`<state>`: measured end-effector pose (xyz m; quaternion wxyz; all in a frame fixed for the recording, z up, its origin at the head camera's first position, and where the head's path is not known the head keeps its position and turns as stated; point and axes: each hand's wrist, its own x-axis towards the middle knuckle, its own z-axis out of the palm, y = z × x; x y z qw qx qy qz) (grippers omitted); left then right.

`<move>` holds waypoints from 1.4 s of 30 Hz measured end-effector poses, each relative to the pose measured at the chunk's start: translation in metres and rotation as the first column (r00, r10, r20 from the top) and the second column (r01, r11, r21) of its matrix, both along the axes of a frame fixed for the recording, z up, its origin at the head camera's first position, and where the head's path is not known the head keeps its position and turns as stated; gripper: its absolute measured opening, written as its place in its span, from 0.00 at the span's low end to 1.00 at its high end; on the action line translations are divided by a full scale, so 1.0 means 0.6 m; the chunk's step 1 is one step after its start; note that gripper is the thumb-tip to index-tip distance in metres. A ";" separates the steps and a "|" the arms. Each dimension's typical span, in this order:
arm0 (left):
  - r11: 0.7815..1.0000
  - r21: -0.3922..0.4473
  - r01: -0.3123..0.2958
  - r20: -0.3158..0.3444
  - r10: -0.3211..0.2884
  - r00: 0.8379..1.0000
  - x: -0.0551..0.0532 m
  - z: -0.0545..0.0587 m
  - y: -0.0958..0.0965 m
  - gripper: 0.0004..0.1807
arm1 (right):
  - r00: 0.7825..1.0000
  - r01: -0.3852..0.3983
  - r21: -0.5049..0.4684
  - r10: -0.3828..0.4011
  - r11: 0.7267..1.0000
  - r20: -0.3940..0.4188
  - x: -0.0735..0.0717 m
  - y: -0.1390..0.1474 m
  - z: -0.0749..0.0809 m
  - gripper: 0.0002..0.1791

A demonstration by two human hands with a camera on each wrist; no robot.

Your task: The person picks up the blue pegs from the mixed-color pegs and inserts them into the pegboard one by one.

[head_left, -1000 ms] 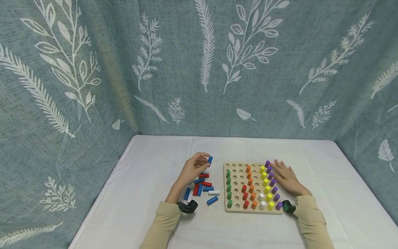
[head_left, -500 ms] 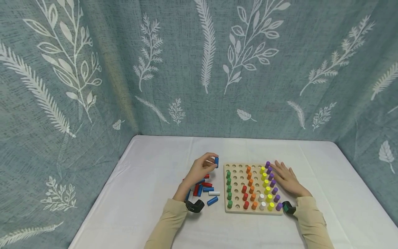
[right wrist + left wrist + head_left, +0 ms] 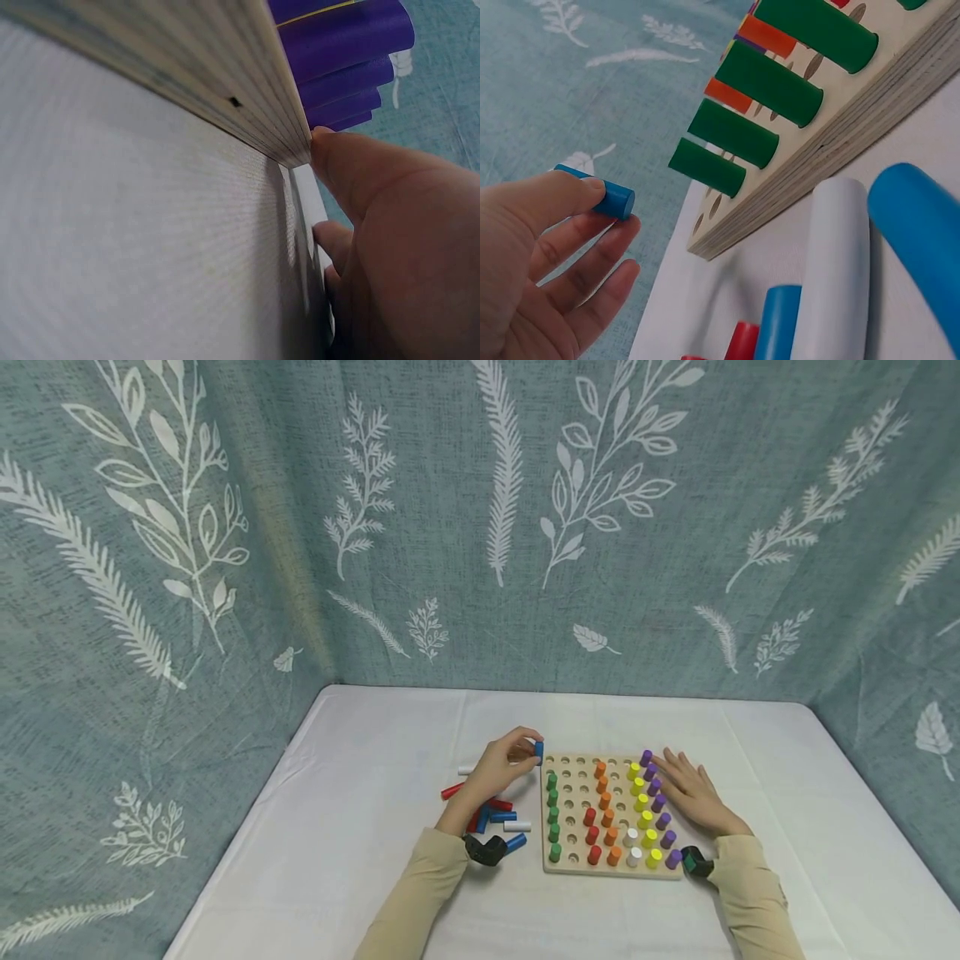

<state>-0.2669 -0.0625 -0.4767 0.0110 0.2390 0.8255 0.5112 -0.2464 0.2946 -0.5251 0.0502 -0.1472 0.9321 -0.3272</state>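
In the head view my left hand [image 3: 504, 767] is at the back left corner of a wooden pegboard [image 3: 611, 870]. It pinches a blue peg [image 3: 619, 201] between thumb and fingers, held upright near the board's edge. Green pegs [image 3: 735, 133] stand in the leftmost column, with two holes behind them bare. My right hand [image 3: 695, 789] lies with its fingers extended along the board's right side, the thumb touching its edge beside the purple pegs [image 3: 349, 45]. Red, orange, white and yellow pegs stand in the columns between.
Loose pegs lie left of the board, among them a white peg [image 3: 517, 827], a blue peg [image 3: 516, 842] and a red peg [image 3: 452, 791]. My left forearm hides part of the pile. A patterned curtain [image 3: 480, 568] rises behind the white table [image 3: 375, 735].
My left hand has moved right with the blue peg, from over the loose pile to the board's back left corner. The peg has turned from tilted to upright. My right hand stays put.
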 end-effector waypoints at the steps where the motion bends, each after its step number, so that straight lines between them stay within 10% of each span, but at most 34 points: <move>1: 1.000 -0.005 0.009 0.003 -0.008 1.000 -0.001 0.001 0.003 0.17 | 1.000 0.000 0.002 0.000 1.000 0.001 0.000 0.000 0.000 0.30; 42: 0.982 -0.144 0.122 0.004 -0.122 0.992 -0.062 -0.022 0.065 0.12 | 1.000 0.018 0.017 -0.019 1.000 0.022 -0.003 0.002 -0.005 0.31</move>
